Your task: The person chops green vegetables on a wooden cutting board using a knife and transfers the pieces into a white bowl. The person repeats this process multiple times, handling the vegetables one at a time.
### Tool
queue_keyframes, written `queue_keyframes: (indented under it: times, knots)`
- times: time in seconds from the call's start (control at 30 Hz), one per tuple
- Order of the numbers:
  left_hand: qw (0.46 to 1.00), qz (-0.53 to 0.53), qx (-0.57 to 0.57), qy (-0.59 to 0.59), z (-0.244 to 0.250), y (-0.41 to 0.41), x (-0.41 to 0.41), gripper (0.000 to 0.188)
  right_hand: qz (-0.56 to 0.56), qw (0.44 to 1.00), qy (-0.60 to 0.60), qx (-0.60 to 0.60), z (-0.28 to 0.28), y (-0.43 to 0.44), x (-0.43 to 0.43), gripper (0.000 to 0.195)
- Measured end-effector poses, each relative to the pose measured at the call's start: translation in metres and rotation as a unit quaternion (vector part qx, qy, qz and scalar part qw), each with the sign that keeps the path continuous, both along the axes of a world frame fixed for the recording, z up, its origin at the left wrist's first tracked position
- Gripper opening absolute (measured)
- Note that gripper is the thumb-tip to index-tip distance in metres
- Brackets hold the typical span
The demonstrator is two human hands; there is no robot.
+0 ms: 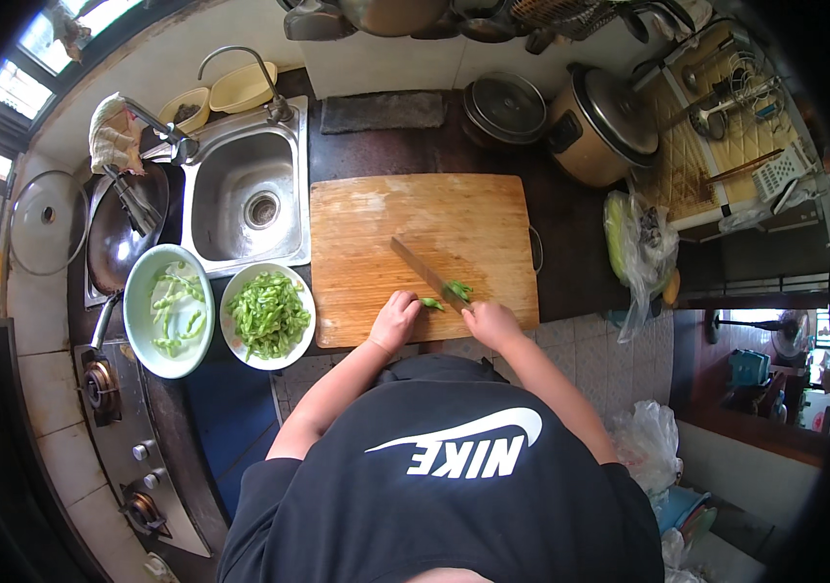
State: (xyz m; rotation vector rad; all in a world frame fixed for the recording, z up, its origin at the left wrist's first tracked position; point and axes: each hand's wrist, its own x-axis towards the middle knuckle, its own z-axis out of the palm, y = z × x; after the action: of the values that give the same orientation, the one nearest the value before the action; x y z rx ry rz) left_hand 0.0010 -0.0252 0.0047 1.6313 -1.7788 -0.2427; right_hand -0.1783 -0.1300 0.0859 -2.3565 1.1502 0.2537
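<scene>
A kitchen knife is gripped in my right hand, its blade slanting up to the left over a wooden cutting board. Cut green pieces lie on the far side of the blade near its handle. My left hand has its fingers drawn together on the near part of the board, at the end of a short green bean piece. Left of the board, a white bowl holds a heap of sliced green beans. Beside it, a pale green basin holds whole bean pods in water.
Behind the bowls is a steel sink with a faucet. A wok stands at the left, above a gas stove. Beyond the board are a lidded pot and a rice cooker; a plastic bag of vegetables lies to the right.
</scene>
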Motion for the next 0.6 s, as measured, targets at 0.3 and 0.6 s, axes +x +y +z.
queue_keyframes:
  times: [0.3,0.6]
  knots:
    - [1.0,-0.007,-0.011,-0.006,0.003,-0.003,0.0,0.021,0.024,1.0,0.012,0.012,0.027,0.01,-0.005,0.033]
    - [1.0,-0.003,-0.005,-0.018,0.005,-0.002,-0.001,0.021,0.02,0.998,0.046,0.049,0.026,0.009,0.003,0.034]
